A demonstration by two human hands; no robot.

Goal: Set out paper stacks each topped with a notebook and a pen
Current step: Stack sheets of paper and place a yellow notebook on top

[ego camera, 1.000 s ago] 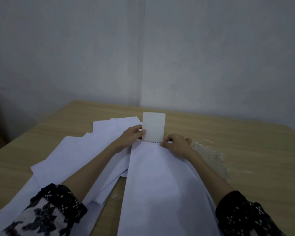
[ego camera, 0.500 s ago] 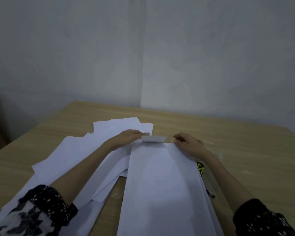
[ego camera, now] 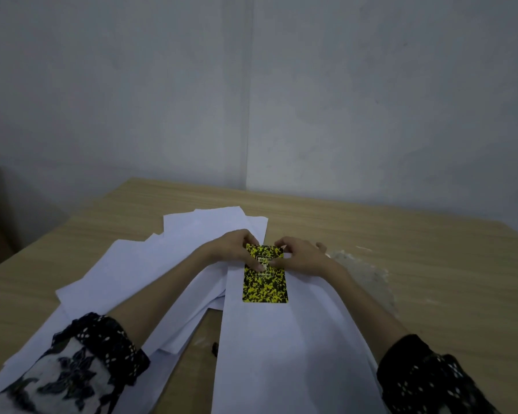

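A gray wall [ego camera: 371, 100] fills the top half of the frame, and a corner line runs down its middle. Below it is a light wood table [ego camera: 431, 264].

In the middle of the frame a small notebook [ego camera: 265, 279] lies flat with its cover up. The cover is yellow with black spots and has a small label on it. The notebook sits on the far end of a neat stack of white paper [ego camera: 281, 354] that runs down to the bottom of the frame.

The left hand [ego camera: 234, 248] is at the top left corner of the notebook. Its fingers curl over that corner, and its thumb lies across the cover near the label. The right hand [ego camera: 302, 258] is at the top right corner. Its fingers are bent, and the tips pinch the top edge of the notebook.

More loose sheets of white paper [ego camera: 132, 279] are spread in a messy fan on the left side of the frame, under the left arm. Both arms wear dark sleeves [ego camera: 425, 380] with small white dots at the bottom of the frame.

A rough, pale patch [ego camera: 365, 273] shows on the table to the right of the right hand. A small dark bit [ego camera: 214, 348] lies on the wood between the two piles of paper, low in the frame.
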